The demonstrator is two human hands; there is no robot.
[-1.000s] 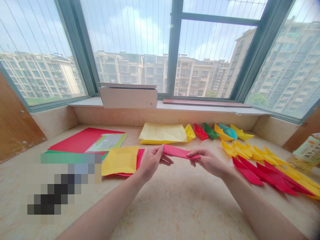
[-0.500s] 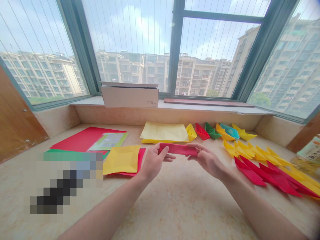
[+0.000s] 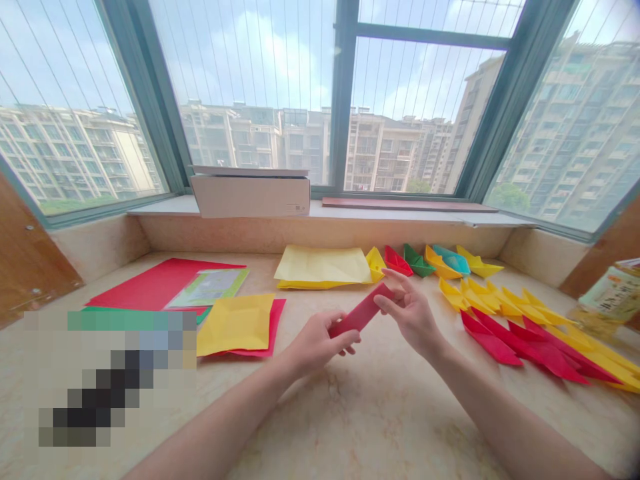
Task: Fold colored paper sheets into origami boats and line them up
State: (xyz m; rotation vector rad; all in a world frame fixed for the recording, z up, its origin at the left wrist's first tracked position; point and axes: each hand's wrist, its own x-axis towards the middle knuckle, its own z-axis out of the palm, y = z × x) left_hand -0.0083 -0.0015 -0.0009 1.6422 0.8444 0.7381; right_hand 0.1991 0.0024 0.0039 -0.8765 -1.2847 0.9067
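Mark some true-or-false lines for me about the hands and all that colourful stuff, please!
1. The left hand and right hand both touch the folded red strip. True.
2. In the picture, the green boat is right of the blue boat. False: it is left of it.
3. The white box stands on the window ledge. True.
4. The yellow square lies underneath the red paper near the left hand. False: it lies on top.

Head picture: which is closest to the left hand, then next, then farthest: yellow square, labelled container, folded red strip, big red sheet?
1. Folded red strip: in the left hand.
2. Yellow square: just left of that hand.
3. Big red sheet: farther left and back.
4. Labelled container: far right edge.
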